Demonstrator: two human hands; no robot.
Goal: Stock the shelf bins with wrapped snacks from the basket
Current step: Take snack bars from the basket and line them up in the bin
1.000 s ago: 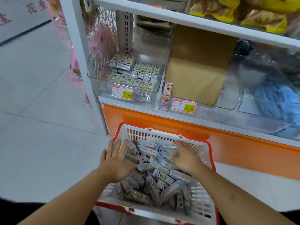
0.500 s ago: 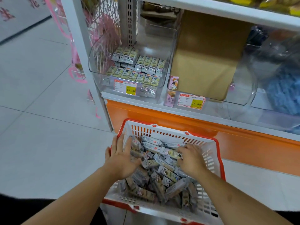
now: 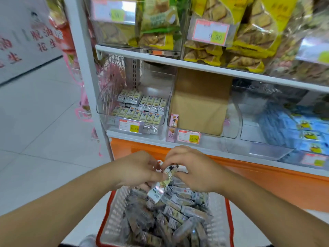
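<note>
A white basket with a red rim (image 3: 114,211) stands on the floor below me, full of several grey wrapped snacks (image 3: 174,214). Above it, my left hand (image 3: 137,168) and my right hand (image 3: 194,170) meet and together pinch wrapped snacks (image 3: 162,182) that hang down between them. Straight ahead on the low shelf is a clear bin (image 3: 158,97) holding rows of the same small wrapped snacks (image 3: 142,107), with a price tag (image 3: 129,126) on its front.
A brown cardboard sheet (image 3: 199,100) stands in the middle clear bin. A bin of blue packs (image 3: 306,129) sits at the right. The upper shelf holds yellow snack bags (image 3: 249,32). An orange shelf base (image 3: 267,182) runs behind the basket. Tiled floor (image 3: 35,139) lies to the left.
Both hands have risen out of the basket and come together, now holding wrapped snacks above it. The view has tilted up, showing the upper shelf.
</note>
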